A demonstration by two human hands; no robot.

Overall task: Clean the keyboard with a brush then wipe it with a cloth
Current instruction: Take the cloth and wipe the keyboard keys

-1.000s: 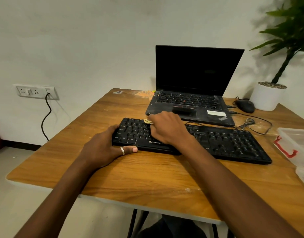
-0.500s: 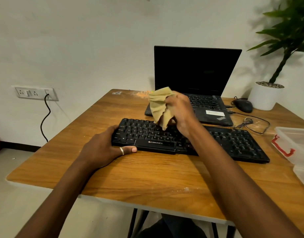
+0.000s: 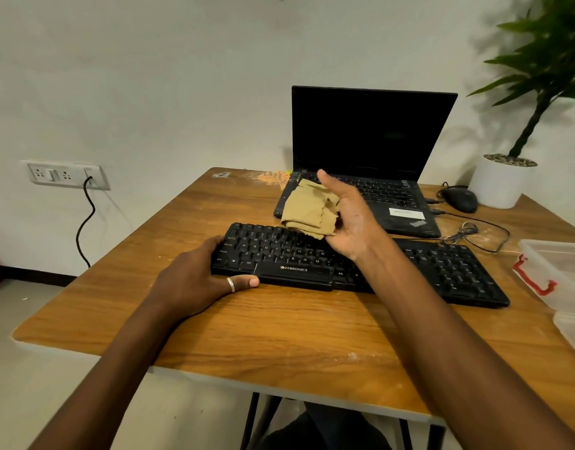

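A black keyboard (image 3: 442,271) lies across the middle of the wooden table (image 3: 279,326). My left hand (image 3: 195,280) rests on its left end, thumb along the front edge and fingers over the corner. My right hand (image 3: 348,219) is raised palm-up above the keyboard's middle and holds a crumpled tan cloth (image 3: 309,209), which hangs to the left of the palm, clear of the keys. No brush is in view.
An open black laptop (image 3: 370,151) stands right behind the keyboard. A black mouse (image 3: 460,199) and a potted plant (image 3: 503,180) sit at the back right, with a looped cable (image 3: 474,232). Clear plastic containers (image 3: 559,271) stand at the right edge.
My right hand pressed the cloth on the keys a second ago, then lifted it off and turned palm-up. The left hand has stayed on the keyboard's left end.
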